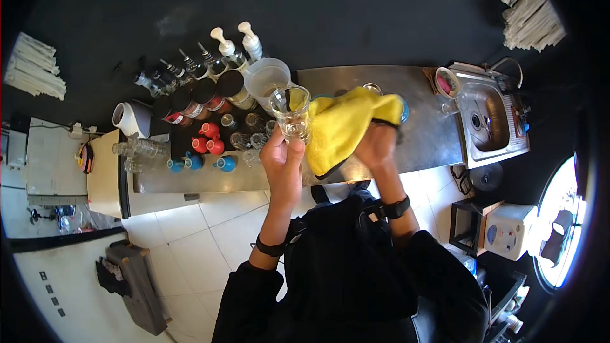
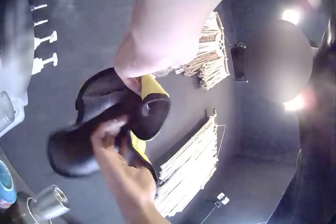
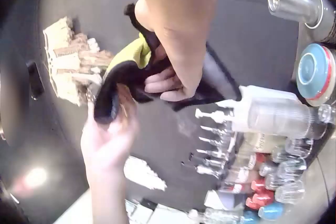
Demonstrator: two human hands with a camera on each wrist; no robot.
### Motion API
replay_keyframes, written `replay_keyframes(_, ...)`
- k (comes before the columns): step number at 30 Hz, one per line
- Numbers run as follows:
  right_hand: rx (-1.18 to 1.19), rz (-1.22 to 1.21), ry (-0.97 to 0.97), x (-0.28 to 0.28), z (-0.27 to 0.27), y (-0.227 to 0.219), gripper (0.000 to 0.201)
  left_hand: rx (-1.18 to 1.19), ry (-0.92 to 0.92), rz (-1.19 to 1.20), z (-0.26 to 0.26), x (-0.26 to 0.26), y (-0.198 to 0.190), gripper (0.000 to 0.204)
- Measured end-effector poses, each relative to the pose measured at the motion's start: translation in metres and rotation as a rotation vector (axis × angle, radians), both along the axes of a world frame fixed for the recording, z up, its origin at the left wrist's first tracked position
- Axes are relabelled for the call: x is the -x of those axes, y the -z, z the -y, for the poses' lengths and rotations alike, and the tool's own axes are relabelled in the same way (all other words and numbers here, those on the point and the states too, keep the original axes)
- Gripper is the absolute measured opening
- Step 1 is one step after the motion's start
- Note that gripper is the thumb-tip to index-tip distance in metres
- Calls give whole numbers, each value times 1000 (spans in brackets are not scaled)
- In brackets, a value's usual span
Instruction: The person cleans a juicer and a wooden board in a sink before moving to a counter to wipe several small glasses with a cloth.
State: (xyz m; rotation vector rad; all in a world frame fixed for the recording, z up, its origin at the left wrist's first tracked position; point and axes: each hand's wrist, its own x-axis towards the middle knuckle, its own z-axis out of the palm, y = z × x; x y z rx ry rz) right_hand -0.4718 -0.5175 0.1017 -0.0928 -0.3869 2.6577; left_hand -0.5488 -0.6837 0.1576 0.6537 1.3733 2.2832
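In the head view my left hand (image 1: 284,168) holds a clear glass (image 1: 292,114) upright by its lower part. To the right, my right hand (image 1: 377,145), slightly blurred, grips a yellow cloth (image 1: 343,124) with dark edging, which hangs against the glass. The left wrist view has my left hand (image 2: 152,45) above and my right hand (image 2: 126,174) below, with the cloth's dark side (image 2: 79,150) between them. In the right wrist view, fingers of my right hand (image 3: 181,50) curl into the dark cloth (image 3: 212,79), beside my left hand (image 3: 109,142); the glass is mostly hidden.
A metal counter (image 1: 426,127) runs behind the hands. Red cups (image 1: 215,147), blue cups (image 1: 225,164), jars, glasses, pump bottles and a clear pitcher (image 1: 267,76) stand at its left. A sink (image 1: 489,117) is on the right, beside a small bucket (image 1: 446,82).
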Motion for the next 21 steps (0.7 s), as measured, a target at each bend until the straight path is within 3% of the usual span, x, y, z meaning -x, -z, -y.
replay_keyframes(1, -39, -234, -75, -5, -13, -14, 54, 57, -33, -29, 4, 1, 2, 58)
replay_keyframes(2, 31, -241, -24, -11, -20, -15, 52, 19, -44, 18, 4, 1, -2, 41)
replay_keyframes(5, 42, -243, 91, -16, -32, -21, 52, 37, -28, -8, -1, 3, 11, 37)
replay_keyframes(8, -99, -63, 75, -30, -38, -11, 49, 89, 1, 37, -5, -4, 16, 33)
replay_keyframes(9, -25, -156, 8, -30, -39, -7, 46, 106, 42, 74, -6, -6, 17, 32)
replay_keyframes(11, -11, -63, 3, -41, -42, 6, 45, 118, 73, 112, -12, -7, 20, 33)
replay_keyframes(14, -274, -86, 115, -61, -36, 6, 49, 197, -100, -258, -18, -8, 18, 34)
replay_keyframes(15, -183, 369, 446, -89, -87, 128, 45, 198, -96, -258, -17, -8, 19, 34)
replay_keyframes(16, -372, 179, 346, -86, -64, 72, 49, 257, -61, -267, -17, -9, 22, 34)
replay_keyframes(19, -1029, 72, 372, -67, -24, -1, 62, 299, 100, -113, -19, -17, 5, 27)
replay_keyframes(20, -1277, 65, 402, -53, -10, -27, 66, 316, 79, -178, -18, -23, -6, 25)
replay_keyframes(21, -1539, 111, 332, -30, 2, -87, 68, 331, 61, -244, -18, -27, -12, 23)
